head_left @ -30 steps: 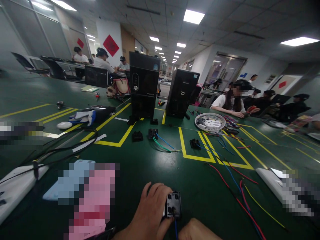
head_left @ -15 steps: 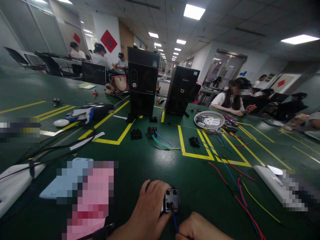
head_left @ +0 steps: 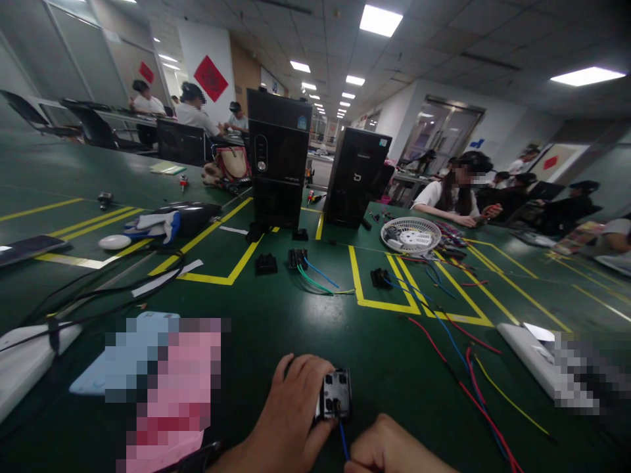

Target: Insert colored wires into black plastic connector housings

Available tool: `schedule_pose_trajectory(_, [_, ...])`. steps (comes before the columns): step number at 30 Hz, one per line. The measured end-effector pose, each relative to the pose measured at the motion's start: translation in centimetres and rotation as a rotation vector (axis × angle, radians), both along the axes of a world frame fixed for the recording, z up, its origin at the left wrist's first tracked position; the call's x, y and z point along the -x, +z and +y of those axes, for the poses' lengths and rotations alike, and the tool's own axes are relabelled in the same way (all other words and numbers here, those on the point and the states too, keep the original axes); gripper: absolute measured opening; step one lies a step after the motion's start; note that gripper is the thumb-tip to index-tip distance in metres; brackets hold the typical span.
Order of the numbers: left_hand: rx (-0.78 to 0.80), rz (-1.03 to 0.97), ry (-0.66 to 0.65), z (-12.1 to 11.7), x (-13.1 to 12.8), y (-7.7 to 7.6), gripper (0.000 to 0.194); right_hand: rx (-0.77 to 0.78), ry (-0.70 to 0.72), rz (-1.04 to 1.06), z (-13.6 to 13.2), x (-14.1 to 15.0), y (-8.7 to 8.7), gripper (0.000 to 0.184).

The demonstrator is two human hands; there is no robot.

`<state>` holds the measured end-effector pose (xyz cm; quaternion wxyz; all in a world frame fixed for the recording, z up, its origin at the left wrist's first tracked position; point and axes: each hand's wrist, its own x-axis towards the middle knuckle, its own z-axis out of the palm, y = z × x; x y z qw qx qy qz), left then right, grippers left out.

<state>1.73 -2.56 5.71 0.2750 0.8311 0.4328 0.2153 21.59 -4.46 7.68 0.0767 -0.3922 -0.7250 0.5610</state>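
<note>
My left hand [head_left: 290, 414] is shut around a black multi-hole electrical socket module [head_left: 336, 395] low in the view, its face turned up and its back partly hidden by my fingers. A blue wire [head_left: 342, 441] runs down from the module's lower edge. My right hand [head_left: 389, 450] sits just to the right of that wire, cut off by the bottom of the frame. Its fingers are curled, and I cannot tell whether they pinch the wire. Both hands are above the green workbench mat [head_left: 276, 341].
Loose red, blue and yellow wires [head_left: 473, 387] lie to the right. Further along the bench are black connectors [head_left: 266, 264] with green and blue leads, two black computer towers [head_left: 279, 157], a round white grille [head_left: 411, 235], and a white power strip [head_left: 34, 358]. A person [head_left: 446, 197] sits across the bench.
The whole scene has drifted slightly left and up in view. My right hand has moved up and left, closer to the blue wire, and the module has risen slightly.
</note>
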Motion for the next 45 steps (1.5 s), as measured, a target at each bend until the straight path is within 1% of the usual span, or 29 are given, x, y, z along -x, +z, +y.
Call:
schedule_pose_trajectory(4, [-0.002, 0.011, 0.000, 0.0, -0.1, 0.0, 0.055, 0.093, 0.037, -0.026, 0.2, 0.3, -0.2, 0.045])
schedule_pose_trajectory(6, [-0.007, 0.008, 0.004, 0.0, -0.1, -0.1, 0.055, 0.134, 0.025, -0.012, 0.1, 0.5, 0.1, 0.045])
schedule_pose_trajectory(8, [-0.012, 0.005, 0.013, -0.1, -0.2, -0.2, 0.054, 0.147, -0.016, 0.005, 0.0, 0.5, 0.5, 0.045])
schedule_pose_trajectory(11, [-0.017, 0.015, 0.021, -0.1, -0.2, -0.3, 0.054, 0.154, -0.085, 0.038, -0.1, 0.2, 0.9, 0.045])
schedule_pose_trajectory(13, [-0.003, 0.035, 0.000, -0.1, -0.2, -0.3, 0.054, 0.116, -0.072, 0.074, -0.1, -0.1, 0.9, 0.045])
schedule_pose_trajectory(15, [0.006, 0.051, -0.014, -0.1, -0.2, -0.3, 0.054, 0.053, -0.024, 0.080, 0.0, -0.4, 0.6, 0.046])
schedule_pose_trajectory(17, [0.009, 0.057, -0.004, -0.1, -0.3, -0.2, 0.053, 0.020, 0.035, 0.015, 0.2, -0.4, -0.1, 0.047])
schedule_pose_trajectory(21, [0.013, 0.054, 0.018, -0.2, -0.4, 0.0, 0.055, 0.006, 0.161, -0.279, 0.6, 0.3, -1.8, 0.048])
schedule_pose_trajectory(22, [0.016, 0.053, 0.016, -0.2, -0.4, 0.0, 0.055, 0.002, 0.172, -0.322, 0.8, 0.6, -2.0, 0.048])
schedule_pose_trajectory(24, [0.030, 0.052, -0.005, -0.2, -0.3, 0.1, 0.054, 0.014, 0.177, -0.337, 0.9, 0.9, -2.2, 0.047])
schedule_pose_trajectory(27, [0.050, 0.061, -0.037, -0.1, -0.1, 0.2, 0.054, 0.046, 0.166, -0.287, 0.8, 0.7, -1.2, 0.045])
schedule_pose_trajectory(29, [0.048, 0.070, -0.032, 0.0, -0.1, 0.2, 0.055, 0.049, 0.089, -0.188, 0.5, 0.3, 0.0, 0.047])
schedule_pose_trajectory(32, [0.040, 0.069, -0.019, 0.0, -0.1, 0.3, 0.054, -0.001, -0.051, -0.037, -0.1, -0.2, 1.5, 0.049])
schedule_pose_trajectory(34, [0.041, 0.065, -0.019, 0.0, -0.1, 0.3, 0.053, -0.035, -0.053, -0.034, -0.2, -0.3, 1.8, 0.049])
schedule_pose_trajectory(37, [0.053, 0.060, -0.020, 0.0, -0.1, 0.3, 0.052, -0.043, 0.043, -0.130, 0.0, -0.1, 0.9, 0.049])
schedule_pose_trajectory(40, [0.068, 0.053, -0.030, 0.0, 0.0, 0.3, 0.053, -0.076, 0.149, -0.328, 0.4, 0.5, -0.8, 0.046])
schedule_pose_trajectory(43, [0.094, 0.055, -0.036, 0.1, 0.0, 0.4, 0.054, -0.137, 0.164, -0.482, 0.6, 1.1, -2.3, 0.045])
schedule_pose_trajectory(45, [0.102, 0.061, -0.030, 0.1, 0.0, 0.5, 0.053, -0.169, 0.158, -0.553, 0.6, 1.2, -2.4, 0.046])
